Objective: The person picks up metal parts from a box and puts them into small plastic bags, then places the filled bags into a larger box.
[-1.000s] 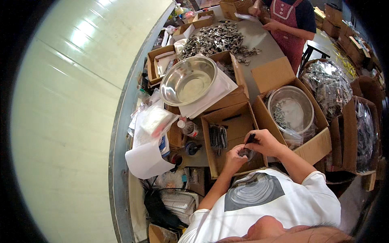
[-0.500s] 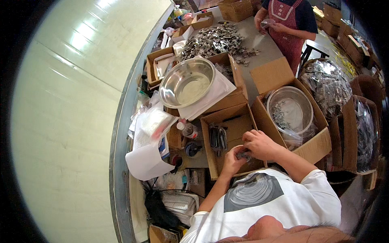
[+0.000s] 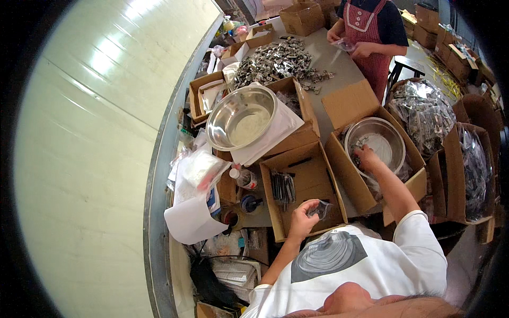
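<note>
My left hand (image 3: 303, 218) is closed on a small clear plastic bag (image 3: 321, 210) above the near part of an open cardboard box (image 3: 313, 183). Dark flat packets (image 3: 282, 186) stand in a row at that box's left side. My right hand (image 3: 367, 159) reaches into a shiny round bowl (image 3: 398, 146), with its fingers bent down at the small metal pieces (image 3: 359, 144) along the bowl's left side. What the right fingertips hold is hidden. The bowl sits in another open carton (image 3: 347, 183) to the right.
A steel basin (image 3: 212, 130) rests on papers and a box at left. Metal parts (image 3: 273, 62) are heaped farther back. A co-worker (image 3: 366, 37) in a red apron handles clear plastic across the table. Bagged metal parts (image 3: 424, 108) fill cartons at right. A bottle (image 3: 245, 179) stands left.
My right hand has left my left hand and moved right and away into the bowl. The left hand keeps the plastic bag, which now shows more fully.
</note>
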The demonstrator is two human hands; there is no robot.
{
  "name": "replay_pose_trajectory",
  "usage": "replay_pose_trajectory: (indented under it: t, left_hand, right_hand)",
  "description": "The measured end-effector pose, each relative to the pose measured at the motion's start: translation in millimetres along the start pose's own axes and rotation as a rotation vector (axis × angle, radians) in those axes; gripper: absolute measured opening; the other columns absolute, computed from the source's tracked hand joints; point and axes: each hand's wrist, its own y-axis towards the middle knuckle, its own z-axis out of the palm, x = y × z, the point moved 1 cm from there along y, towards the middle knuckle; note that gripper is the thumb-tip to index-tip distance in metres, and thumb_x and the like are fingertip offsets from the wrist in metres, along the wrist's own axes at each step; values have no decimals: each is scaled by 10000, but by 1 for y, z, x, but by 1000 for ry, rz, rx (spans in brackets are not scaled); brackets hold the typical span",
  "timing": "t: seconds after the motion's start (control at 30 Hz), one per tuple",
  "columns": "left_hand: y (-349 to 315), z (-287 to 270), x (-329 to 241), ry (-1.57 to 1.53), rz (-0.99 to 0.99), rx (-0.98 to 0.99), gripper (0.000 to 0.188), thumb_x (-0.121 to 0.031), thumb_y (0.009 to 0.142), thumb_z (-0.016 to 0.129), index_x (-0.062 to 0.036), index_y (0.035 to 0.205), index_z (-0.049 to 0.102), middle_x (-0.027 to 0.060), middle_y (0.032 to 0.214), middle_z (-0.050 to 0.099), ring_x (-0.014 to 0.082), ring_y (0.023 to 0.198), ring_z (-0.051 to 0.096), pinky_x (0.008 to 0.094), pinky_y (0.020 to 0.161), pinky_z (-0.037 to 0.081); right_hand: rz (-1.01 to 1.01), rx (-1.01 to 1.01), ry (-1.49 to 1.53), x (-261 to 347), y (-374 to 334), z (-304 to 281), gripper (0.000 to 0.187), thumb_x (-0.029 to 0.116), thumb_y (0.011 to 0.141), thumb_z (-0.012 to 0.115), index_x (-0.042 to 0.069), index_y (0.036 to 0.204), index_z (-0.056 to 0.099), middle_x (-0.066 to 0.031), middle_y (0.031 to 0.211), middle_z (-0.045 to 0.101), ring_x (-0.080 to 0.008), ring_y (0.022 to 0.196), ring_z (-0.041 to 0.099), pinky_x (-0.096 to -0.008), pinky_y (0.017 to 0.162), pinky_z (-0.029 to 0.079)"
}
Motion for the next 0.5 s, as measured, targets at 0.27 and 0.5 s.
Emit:
replay_pose_trajectory:
  t: [0.27,0.5]
  left_hand:
    - [-8,-9,5,-45,-23,-37,440,57,704,569,33,1143,585,90,1132,597,160,1072,548,251,839,455]
    - [-9,-14,6,-38,-112,-65,435,59,704,568,38,1138,588,95,1130,604,171,1065,561,268,904,422]
  right_hand:
    - [179,350,1261,-1,4,-52,143,130,841,493,34,906,576,-112,780,637,-194,664,607,-353,534,503]
    - [309,394,2245,37,-32,-116,440,324,945,387,-39,1175,481,-208,1111,575,-303,934,614,-392,742,548]
